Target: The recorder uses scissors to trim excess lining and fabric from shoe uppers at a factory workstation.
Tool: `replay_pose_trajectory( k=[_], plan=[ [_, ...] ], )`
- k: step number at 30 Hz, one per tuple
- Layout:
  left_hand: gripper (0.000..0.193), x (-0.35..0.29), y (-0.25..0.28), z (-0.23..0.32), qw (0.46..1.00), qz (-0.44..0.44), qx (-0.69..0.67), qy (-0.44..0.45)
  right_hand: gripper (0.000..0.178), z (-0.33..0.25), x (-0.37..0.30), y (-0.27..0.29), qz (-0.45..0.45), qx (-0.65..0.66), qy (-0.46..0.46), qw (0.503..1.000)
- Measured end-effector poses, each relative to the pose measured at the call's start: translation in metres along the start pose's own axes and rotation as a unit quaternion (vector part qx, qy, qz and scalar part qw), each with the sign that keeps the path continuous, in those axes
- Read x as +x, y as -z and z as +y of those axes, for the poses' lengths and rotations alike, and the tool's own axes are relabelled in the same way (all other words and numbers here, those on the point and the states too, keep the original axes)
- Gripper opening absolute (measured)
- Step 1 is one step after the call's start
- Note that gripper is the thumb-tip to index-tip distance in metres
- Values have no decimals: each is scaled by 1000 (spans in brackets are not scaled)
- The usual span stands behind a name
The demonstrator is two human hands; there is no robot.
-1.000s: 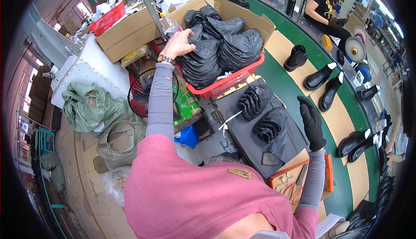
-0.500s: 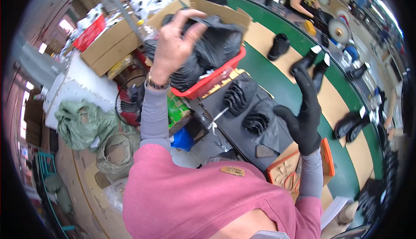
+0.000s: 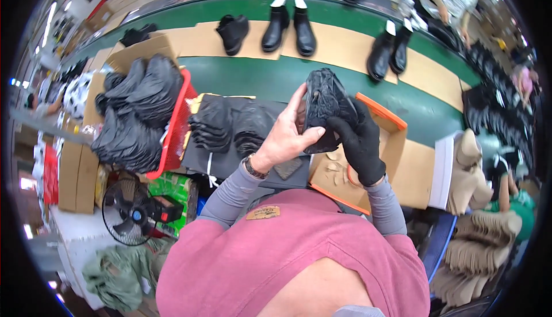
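Observation:
Both hands hold a black shoe (image 3: 326,101) over the near edge of the green belt, its crinkled side facing up. My bare left hand (image 3: 292,136) grips it from the left, thumb on the near end. On its right side, my right hand (image 3: 360,141) in a black glove closes round it, partly hiding it. Below the hands lies an orange-rimmed box (image 3: 335,193) with tan pieces inside. Stacks of black shoe uppers (image 3: 210,126) lie on a dark board left of the hands.
A red basket (image 3: 172,127) heaped with wrapped black uppers stands at left, above a black fan (image 3: 131,210). Along the green belt (image 3: 215,72) stand a single black shoe (image 3: 233,34) and pairs of black boots (image 3: 287,27). Tan lasts (image 3: 468,173) stand at right.
My view has swung to the right. My hands, apart and empty before, have come together and now hold a black shoe between them.

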State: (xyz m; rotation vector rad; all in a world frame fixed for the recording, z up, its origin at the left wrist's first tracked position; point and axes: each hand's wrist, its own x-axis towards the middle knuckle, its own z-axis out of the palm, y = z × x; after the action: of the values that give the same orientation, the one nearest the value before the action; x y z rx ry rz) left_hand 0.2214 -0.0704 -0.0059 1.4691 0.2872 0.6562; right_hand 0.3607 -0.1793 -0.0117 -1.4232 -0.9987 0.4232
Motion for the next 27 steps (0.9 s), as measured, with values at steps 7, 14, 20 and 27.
replay_pose_trajectory(
  k=[7, 14, 20, 27],
  plan=[
    [88, 21, -42, -20, 952, -102, 261, -124, 54, -13, -1, 46, 110, -474, 182, 854],
    [77, 24, -49, -35, 932, -160, 302, -118, 28, 16, -12, 68, 90, -347, 132, 924],
    [63, 41, -27, -14, 945, -261, 196, -21, 12, -13, -19, 107, 74, 23, 39, 996],
    [54, 53, -31, -6, 924, -265, 272, -36, 17, 1, -21, 139, 275, -308, -17, 911]
  ],
)
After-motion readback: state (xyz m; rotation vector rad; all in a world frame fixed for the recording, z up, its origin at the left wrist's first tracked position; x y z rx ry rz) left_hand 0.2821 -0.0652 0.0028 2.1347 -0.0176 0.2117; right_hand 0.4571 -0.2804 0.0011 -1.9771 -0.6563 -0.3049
